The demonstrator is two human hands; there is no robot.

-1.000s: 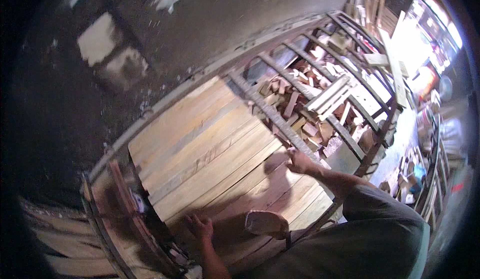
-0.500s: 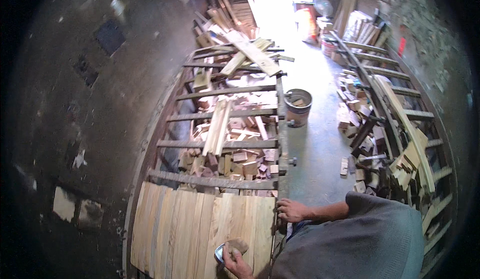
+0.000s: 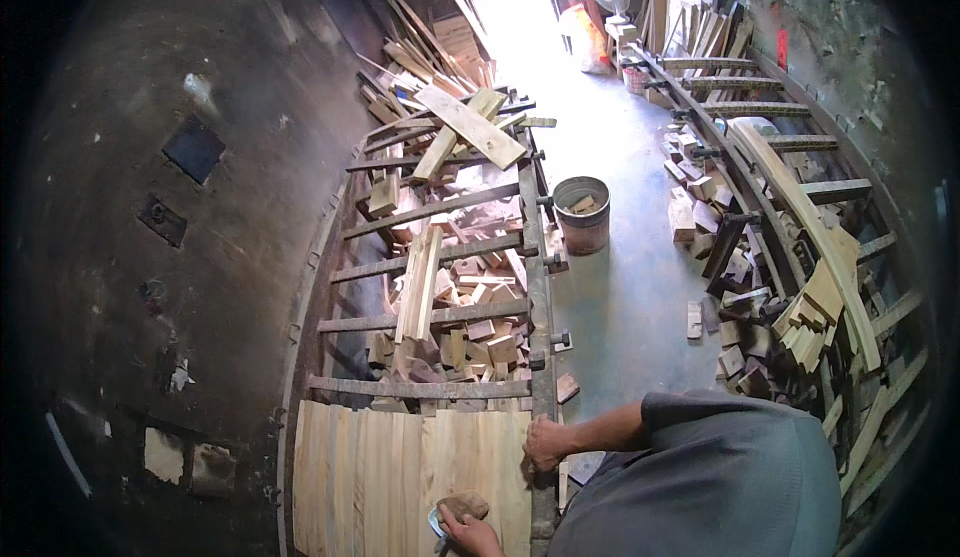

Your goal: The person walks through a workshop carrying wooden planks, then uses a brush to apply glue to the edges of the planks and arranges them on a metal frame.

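Observation:
Pale wooden boards (image 3: 385, 467) lie edge to edge over the near end of a dark metal rack. Above them my left hand (image 3: 472, 533) is closed on a brown rounded lump (image 3: 464, 504); its exact kind is unclear. A pale blue-white piece (image 3: 436, 523) shows beside the lump, under my fingers. My right hand (image 3: 546, 444), its arm coming from a grey sleeve (image 3: 700, 457), is at the outer edge of the rightmost board, near the rack's side rail (image 3: 541, 357). Its fingers are curled in, and whatever they grip is hidden.
Wood offcuts (image 3: 490, 337) fill the space under the rack's crossbars, with loose planks (image 3: 470, 127) across its far end. A metal bucket (image 3: 582, 215) holding scraps stands in the aisle. Another rack (image 3: 790, 147) with offcuts runs along the right. A dark wall (image 3: 200, 287) rises on the left.
The whole view has shifted and turned a little. My right hand's fingers have curled in at the board's edge. My left hand still holds the brown lump over the boards.

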